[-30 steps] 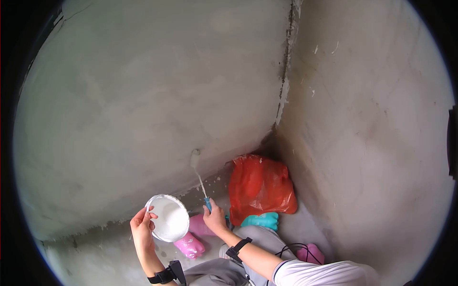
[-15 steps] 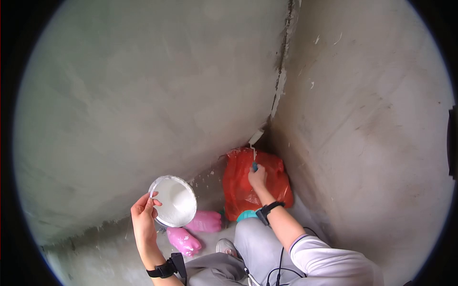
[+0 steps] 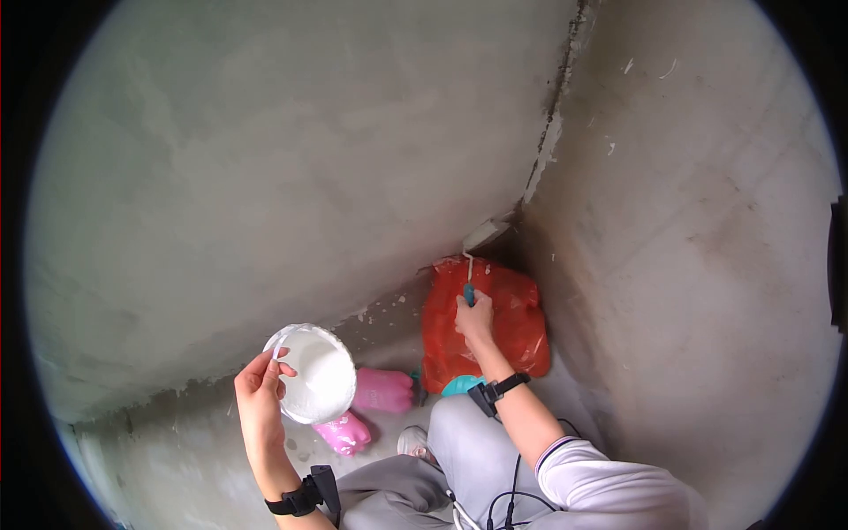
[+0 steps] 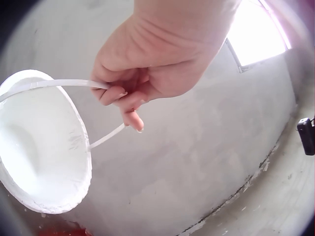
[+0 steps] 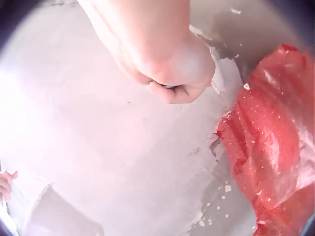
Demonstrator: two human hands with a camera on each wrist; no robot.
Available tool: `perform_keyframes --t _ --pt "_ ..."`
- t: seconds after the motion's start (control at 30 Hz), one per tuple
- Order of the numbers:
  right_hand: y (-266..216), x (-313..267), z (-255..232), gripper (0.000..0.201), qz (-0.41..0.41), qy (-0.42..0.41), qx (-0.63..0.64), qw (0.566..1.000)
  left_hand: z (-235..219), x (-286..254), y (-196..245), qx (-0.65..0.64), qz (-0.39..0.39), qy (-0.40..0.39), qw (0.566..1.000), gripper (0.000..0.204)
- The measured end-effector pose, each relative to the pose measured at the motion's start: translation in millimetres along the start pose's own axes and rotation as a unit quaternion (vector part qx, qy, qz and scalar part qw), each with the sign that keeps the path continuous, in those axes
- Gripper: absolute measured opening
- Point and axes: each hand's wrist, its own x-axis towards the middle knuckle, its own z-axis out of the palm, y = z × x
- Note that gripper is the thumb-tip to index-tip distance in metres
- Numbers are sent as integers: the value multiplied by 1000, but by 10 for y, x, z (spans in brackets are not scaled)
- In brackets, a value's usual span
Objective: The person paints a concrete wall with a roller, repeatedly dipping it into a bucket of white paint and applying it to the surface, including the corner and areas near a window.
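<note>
A person's right hand (image 3: 477, 316) clenches the blue handle (image 3: 469, 294) of a small paint roller (image 3: 484, 234), fingers curled fully round it, as the roller's pale head sits low at the wall (image 3: 265, 177), near the corner and just beyond a rumpled red plastic bag (image 3: 523, 331). The left hand (image 3: 261, 396) grasps the thin white bail (image 4: 54, 82) of a white bucket (image 3: 300, 353) between bent fingers and thumb, the bucket hanging beside that hand. Two pink containers (image 3: 384, 389) lie on the floor near the bucket.
</note>
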Motion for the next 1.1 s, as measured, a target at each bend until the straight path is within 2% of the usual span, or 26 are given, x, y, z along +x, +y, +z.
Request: perform_keyframes --t 0.13,0.27,0.53,0.6,0.67,0.73,0.83,0.9,0.97,1.0,1.03,1.1 --pt "-66 56 -351 8 117 -94 194 969 -29 22 -15 -17 -9 -24 1000 23" --pt "18 428 -600 12 134 -94 211 964 -33 39 -43 -30 6 -39 999 23" --pt "387 1158 -603 9 199 -60 200 958 -20 -59 77 -5 -6 -37 999 23" --pt "473 1217 -603 9 201 -60 175 962 -11 -46 183 13 -8 -39 999 23" --pt "417 1126 -708 15 168 -68 156 971 5 -78 208 27 -17 -40 999 23" --pt "253 1036 -760 16 159 -66 132 976 35 -68 242 45 -3 -35 998 23" --pt "-31 860 -964 15 141 -112 140 974 34 -70 208 44 5 -28 999 22" --pt "-159 719 -1231 7 135 -205 173 954 38 -80 199 26 5 -28 999 22" --pt "-283 604 -1477 4 130 -228 205 943 19 -83 168 9 2 -30 1000 22" --pt "-321 536 -1564 9 130 -250 236 930 5 -78 140 -1 4 -34 999 22" --pt "-345 469 -1579 18 115 -251 232 932 6 -76 122 -11 8 -35 999 22" --pt "-335 354 -1547 19 104 -252 260 926 22 -76 105 -24 11 -38 999 22"
